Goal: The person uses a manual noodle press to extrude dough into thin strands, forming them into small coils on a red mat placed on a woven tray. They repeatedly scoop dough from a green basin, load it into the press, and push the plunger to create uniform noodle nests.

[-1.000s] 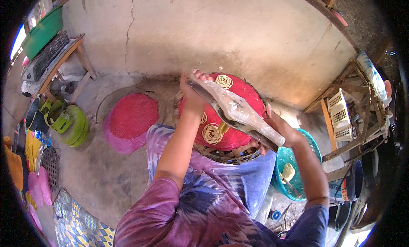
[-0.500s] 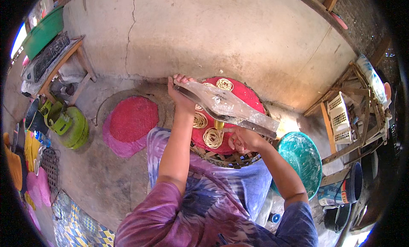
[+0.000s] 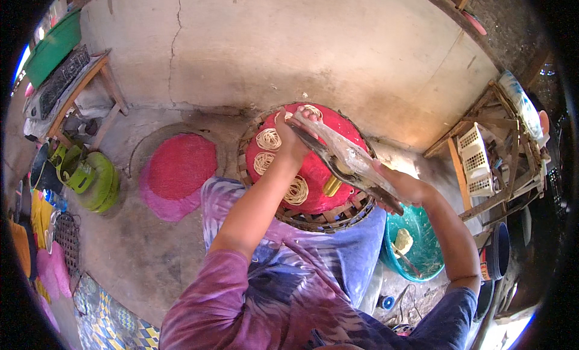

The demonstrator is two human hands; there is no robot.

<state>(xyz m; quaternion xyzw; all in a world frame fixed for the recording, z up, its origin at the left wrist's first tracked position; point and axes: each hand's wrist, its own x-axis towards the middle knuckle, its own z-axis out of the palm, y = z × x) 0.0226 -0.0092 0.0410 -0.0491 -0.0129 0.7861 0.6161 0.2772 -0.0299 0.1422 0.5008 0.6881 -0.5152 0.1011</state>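
With both hands I hold a flour-dusted wooden hand press (image 3: 350,148) that slants down to the right. My left hand (image 3: 295,136) is closed round its upper left end. My right hand (image 3: 401,186) grips its lower right end. A brass tube (image 3: 331,186) sticks out under the middle of the press. Below it is a round woven basket (image 3: 325,220) topped with red cloth (image 3: 313,190). Several pale coils of dough strands lie on the cloth, among them one coil (image 3: 268,139) at the left and another coil (image 3: 296,190) near the front. My arms and the press hide part of the cloth.
A teal basin (image 3: 422,220) at the right holds a dough lump (image 3: 403,241) and a stick. On the floor at the left lies red cloth (image 3: 181,166) over pink cloth. A green gas cylinder (image 3: 96,181) stands farther left. A wooden rack (image 3: 512,127) is at the right.
My right hand has gone from below the press, by the front coil, to gripping its right end. The press has moved right and tilts more steeply. The dough lump in the basin now shows.
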